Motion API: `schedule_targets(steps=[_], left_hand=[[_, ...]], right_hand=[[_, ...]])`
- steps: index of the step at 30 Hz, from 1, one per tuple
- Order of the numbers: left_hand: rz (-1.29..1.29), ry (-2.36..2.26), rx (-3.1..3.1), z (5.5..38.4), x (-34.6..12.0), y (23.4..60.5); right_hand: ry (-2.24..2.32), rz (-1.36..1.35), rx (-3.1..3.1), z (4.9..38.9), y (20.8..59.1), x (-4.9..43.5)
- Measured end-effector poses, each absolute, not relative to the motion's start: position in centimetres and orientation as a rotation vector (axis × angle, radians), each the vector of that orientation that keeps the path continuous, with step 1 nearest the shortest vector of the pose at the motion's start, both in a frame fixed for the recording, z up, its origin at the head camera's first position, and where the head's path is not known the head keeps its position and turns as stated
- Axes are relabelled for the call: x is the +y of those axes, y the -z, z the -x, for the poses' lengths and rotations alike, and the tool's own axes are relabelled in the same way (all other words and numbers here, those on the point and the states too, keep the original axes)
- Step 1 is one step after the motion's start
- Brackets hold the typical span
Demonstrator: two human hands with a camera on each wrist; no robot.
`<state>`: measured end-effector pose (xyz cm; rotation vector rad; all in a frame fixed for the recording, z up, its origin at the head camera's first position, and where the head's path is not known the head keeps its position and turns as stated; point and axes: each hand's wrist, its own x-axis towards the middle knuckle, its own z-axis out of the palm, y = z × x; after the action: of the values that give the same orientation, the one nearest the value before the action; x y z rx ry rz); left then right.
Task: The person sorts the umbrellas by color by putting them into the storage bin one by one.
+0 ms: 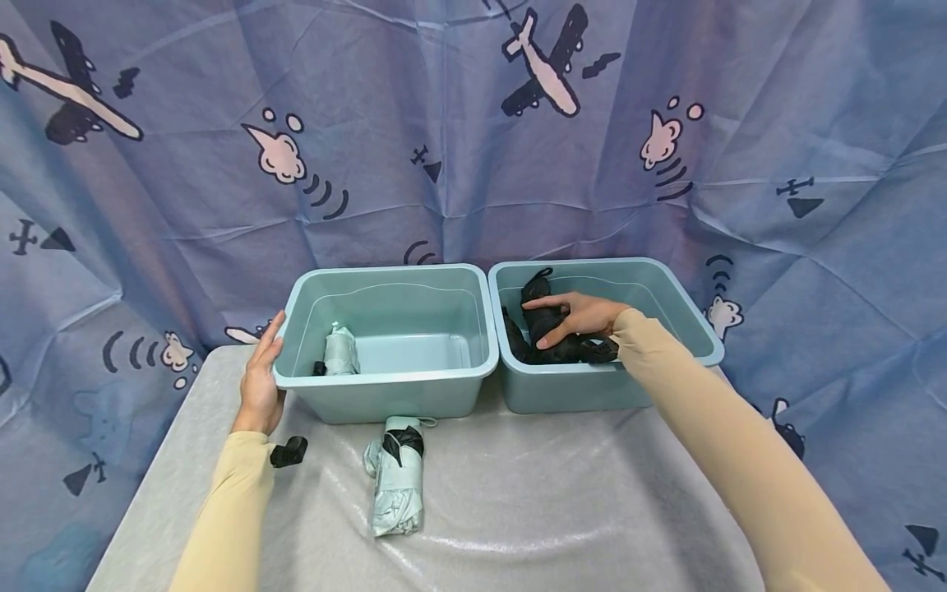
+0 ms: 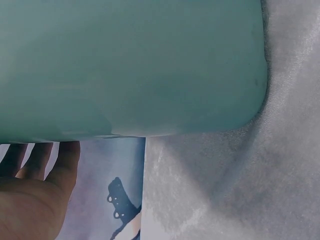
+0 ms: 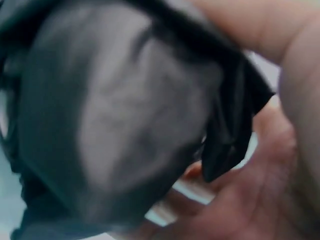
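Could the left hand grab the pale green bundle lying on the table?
Probably yes. The left hand just has its fingers against the left bin, and the pale green bundle lies outside on the table, with no bin wall around it.

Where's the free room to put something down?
Bare table lies right of the nearer pale bundle, before the right bin. The left bin has free floor right of its inner bundle. The right bin's left side is crowded: the right hand grips a black bundle.
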<state>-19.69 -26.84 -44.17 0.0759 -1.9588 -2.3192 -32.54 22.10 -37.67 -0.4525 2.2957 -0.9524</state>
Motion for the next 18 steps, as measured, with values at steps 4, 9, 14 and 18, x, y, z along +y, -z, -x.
schedule_targets(steps=[4,9,14,18], left_hand=[[-0.075,2.32,-1.957,19.7,-26.9,44.2],[-0.07,2.328,-1.942,19.8,-27.0,44.3],[-0.065,2.343,-1.92,19.8,-27.0,44.4],[-0.059,2.334,-1.921,19.8,-26.9,44.4]], right_hand=[[0.917,0.462,2.296,32.6,37.9,21.8],[0.874,0.48,2.288,32.8,38.6,21.5],[0.865,0.467,2.261,33.2,39.5,21.4],[0.893,0.454,2.246,33.3,40.0,21.3]])
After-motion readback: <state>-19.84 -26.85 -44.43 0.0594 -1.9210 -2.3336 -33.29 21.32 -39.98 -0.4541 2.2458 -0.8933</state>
